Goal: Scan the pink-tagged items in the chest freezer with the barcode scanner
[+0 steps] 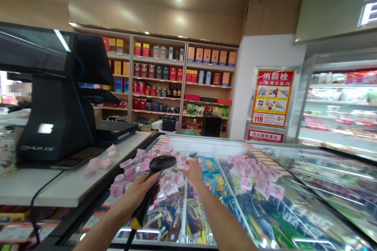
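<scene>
"Across the foreground, what's biggest?"

"A glass-topped freezer (218, 147). Beside it, at the left, stands a table (55, 188) bearing a black checkout machine (59, 113)."

"And on the glass?"

"A broad heap of pink packs (142, 168) around the hands, and a smaller cluster (256, 170) farther right. A few packs (104, 162) lie on the table's edge."

"The hands?"

"The left hand (144, 186) has its fingers wrapped round a scanner (160, 162); the right hand's (193, 170) fingers seem to pinch one small pack (180, 162), just beside the scanner's head."

"How far along does it look?"

"Unfinished, I'd judge: one pack has the attention while plenty lie loose. Whether those on the table are done, I can't tell; nothing marks handled from unhandled."
</scene>
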`<state>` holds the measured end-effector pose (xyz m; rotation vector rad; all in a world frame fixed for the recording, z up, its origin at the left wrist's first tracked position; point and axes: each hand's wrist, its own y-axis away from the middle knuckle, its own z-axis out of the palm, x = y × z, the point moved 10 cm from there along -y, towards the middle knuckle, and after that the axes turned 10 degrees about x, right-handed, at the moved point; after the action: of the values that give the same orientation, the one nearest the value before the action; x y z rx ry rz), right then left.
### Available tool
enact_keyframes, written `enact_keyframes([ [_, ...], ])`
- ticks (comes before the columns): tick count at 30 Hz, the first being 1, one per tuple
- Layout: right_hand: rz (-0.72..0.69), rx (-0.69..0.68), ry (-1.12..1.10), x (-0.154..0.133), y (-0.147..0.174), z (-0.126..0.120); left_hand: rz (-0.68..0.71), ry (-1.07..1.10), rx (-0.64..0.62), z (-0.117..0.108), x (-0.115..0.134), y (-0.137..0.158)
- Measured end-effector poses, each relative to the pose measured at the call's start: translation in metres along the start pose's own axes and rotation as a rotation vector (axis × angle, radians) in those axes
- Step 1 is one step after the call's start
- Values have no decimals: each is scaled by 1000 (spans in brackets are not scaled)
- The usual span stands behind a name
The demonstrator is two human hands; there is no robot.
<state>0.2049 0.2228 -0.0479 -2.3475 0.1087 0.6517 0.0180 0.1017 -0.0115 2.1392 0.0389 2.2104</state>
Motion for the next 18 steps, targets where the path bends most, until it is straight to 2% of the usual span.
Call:
enact_keyframes([
  [3,-30,96,-102,4,-2,-13,0,6,-42,5,0,1],
  [8,-165,265,-271,22,-5,-55,21,-23,-86,18,3,6],
  [13,-223,340,-228,43,-7,-86,56,-35,-153,41,9,11],
  [18,-252,354,-180,53,-5,-99,83,-55,-201,57,12,16],
])
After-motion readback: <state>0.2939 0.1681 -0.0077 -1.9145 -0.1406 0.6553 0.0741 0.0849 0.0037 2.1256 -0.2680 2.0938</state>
